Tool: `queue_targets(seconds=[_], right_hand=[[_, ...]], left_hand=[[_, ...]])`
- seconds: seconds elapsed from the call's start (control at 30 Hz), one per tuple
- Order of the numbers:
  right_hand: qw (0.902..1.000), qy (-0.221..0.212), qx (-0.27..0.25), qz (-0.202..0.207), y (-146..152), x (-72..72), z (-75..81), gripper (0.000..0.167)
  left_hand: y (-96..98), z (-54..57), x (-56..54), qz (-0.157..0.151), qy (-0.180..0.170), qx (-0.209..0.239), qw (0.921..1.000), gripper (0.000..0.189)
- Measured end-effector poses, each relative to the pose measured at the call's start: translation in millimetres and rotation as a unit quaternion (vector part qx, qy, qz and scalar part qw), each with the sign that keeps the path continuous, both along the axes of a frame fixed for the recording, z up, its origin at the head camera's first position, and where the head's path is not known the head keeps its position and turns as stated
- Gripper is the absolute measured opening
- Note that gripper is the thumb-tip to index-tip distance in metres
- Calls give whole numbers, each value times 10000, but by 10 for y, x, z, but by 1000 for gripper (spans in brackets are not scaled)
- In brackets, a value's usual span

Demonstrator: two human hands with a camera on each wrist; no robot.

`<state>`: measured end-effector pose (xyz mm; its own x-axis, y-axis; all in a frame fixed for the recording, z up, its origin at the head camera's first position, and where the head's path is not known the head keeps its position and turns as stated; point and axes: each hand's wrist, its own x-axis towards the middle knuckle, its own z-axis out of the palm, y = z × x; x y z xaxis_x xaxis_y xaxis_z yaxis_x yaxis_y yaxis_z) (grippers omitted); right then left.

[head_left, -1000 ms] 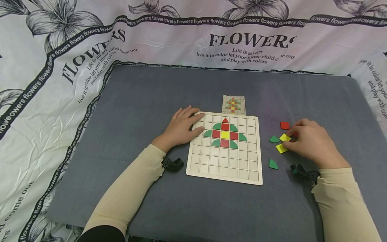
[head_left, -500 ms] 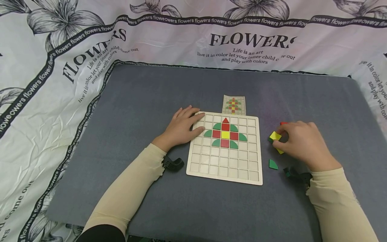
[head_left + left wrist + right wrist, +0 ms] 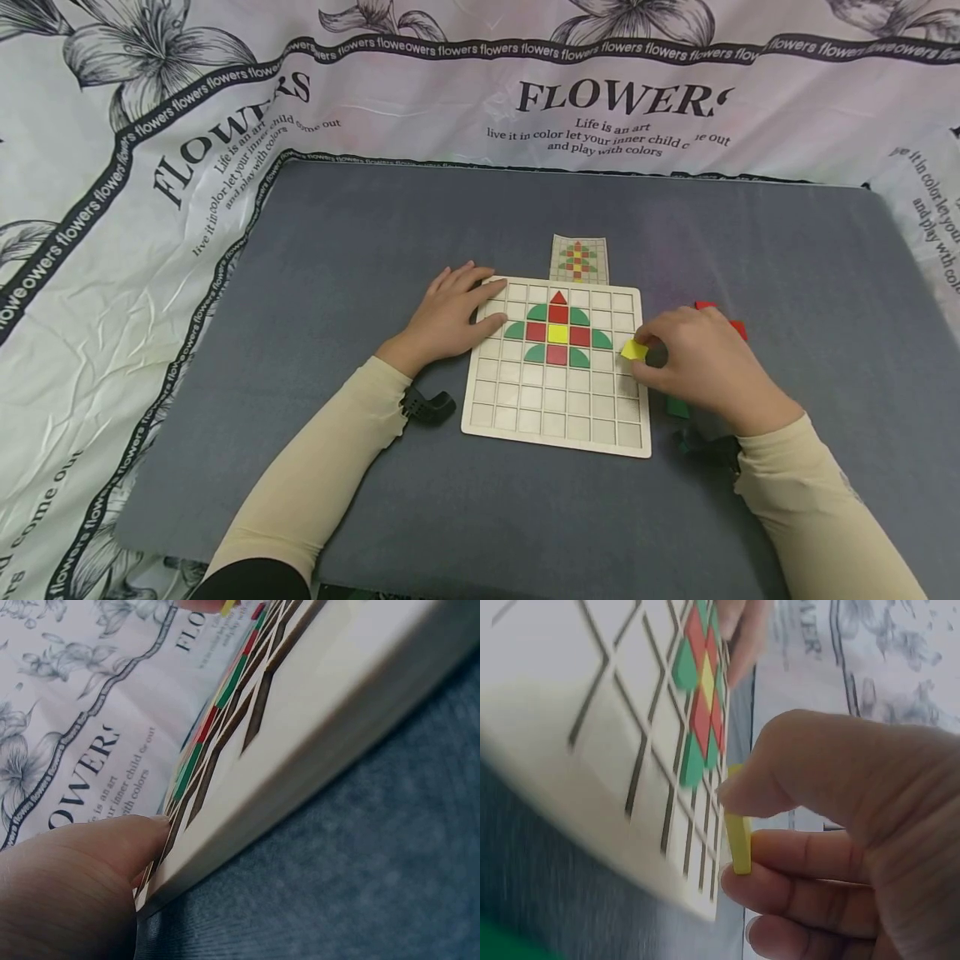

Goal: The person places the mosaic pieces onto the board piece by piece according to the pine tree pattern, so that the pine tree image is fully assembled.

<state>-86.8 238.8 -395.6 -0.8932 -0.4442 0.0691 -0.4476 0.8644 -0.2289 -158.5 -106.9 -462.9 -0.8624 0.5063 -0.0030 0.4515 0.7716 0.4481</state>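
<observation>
A pale wooden grid board [image 3: 555, 417] lies on the grey mat, with red, green and yellow tiles [image 3: 558, 334] set in its upper rows. My right hand [image 3: 701, 362] pinches a yellow square tile [image 3: 633, 350] over the board's right edge; the right wrist view shows that yellow tile [image 3: 738, 840] held between thumb and fingers beside the board [image 3: 592, 757]. My left hand [image 3: 450, 317] rests flat on the board's upper left corner, its fingers straight. In the left wrist view the left hand [image 3: 82, 885] lies against the board's edge [image 3: 300, 772].
A small pattern card [image 3: 579, 258] lies just behind the board. Loose red pieces [image 3: 731, 321] and a green piece [image 3: 677, 407] sit on the grey mat [image 3: 360, 233] right of the board, partly hidden by my right hand. A flower-print cloth [image 3: 112, 208] surrounds the mat.
My right hand picked a yellow tile from the loose pile and carried it left to the board's right edge. The left hand has stayed put.
</observation>
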Motion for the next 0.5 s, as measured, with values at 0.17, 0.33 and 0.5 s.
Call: queue_targets(seconds=[0.17,0.33,0.5], right_hand=[[9994,-72,149,290,-185,13,16,20],[9978,110,62,644,-347,2,-16,15],[9948,250,-53,987,-485,10,-69,17]], left_hand=[[-4,-1,0,-2,6,25,10000,61],[-6,-6,-3,-7,19,42,10000,61],[-8,-9,-4,-13,29,44,10000,61]])
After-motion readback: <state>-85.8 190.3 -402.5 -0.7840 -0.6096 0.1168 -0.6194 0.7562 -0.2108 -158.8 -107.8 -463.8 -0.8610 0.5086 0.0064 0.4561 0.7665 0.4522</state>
